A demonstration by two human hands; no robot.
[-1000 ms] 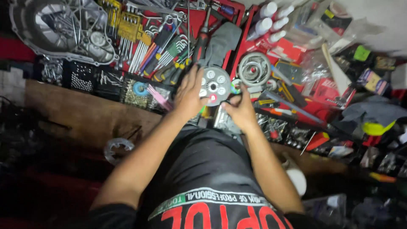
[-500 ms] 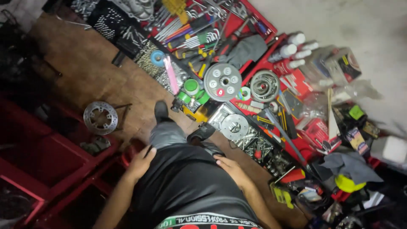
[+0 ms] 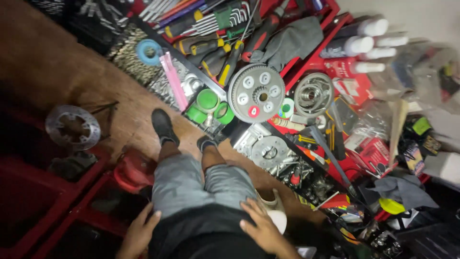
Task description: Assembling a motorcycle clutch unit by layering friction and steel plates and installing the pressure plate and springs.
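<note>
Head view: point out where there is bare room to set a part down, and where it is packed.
The bare patch is the brown floor between the brake disc, the black shoes and the tool tray's edge. The red tool tray is crowded: the big gear wheel, the bearing hub, screwdrivers and the grey glove lie packed together.

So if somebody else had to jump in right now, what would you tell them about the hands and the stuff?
Left hand: empty, resting by the left hip.
Right hand: empty, flat on the right thigh, beside a white container.
Big toothed gear disc: lying on the red tool tray, nobody touching it. A smaller round metal part sits to its right.
Done: the disc is set down.
Left: cannot tell from this view.
</note>
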